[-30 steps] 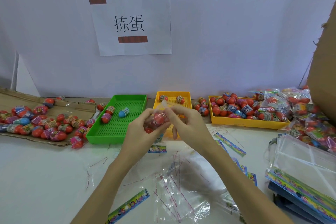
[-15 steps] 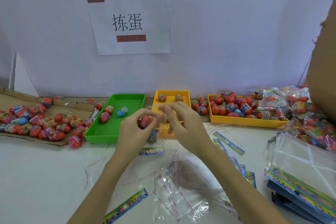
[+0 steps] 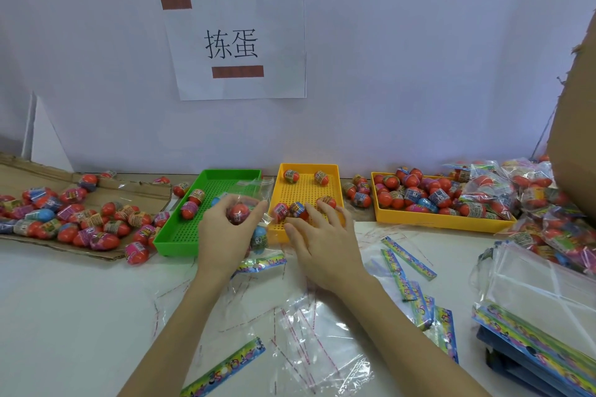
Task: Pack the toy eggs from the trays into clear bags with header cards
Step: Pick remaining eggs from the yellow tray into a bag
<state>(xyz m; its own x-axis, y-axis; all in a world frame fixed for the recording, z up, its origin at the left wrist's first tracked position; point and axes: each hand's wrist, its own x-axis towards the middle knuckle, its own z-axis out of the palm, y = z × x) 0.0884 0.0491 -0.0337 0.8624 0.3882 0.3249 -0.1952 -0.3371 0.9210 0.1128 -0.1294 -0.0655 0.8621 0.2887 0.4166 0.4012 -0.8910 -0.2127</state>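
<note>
Toy eggs (image 3: 239,211) half-hidden in clear bag (image 3: 254,190) gripped by left hand (image 3: 225,229); right hand (image 3: 322,245) spread over small yellow tray (image 3: 335,184).

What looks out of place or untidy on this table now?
Many toy eggs lie loose on a flattened cardboard sheet at the left, not in a tray, and a few sit on the table between the yellow trays. Header cards and clear bags lie scattered in front.

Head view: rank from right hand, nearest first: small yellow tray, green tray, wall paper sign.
1. Small yellow perforated tray: directly under the right hand's fingers.
2. Green perforated tray: to its left, behind the left hand.
3. White paper sign: up on the back wall.
</note>
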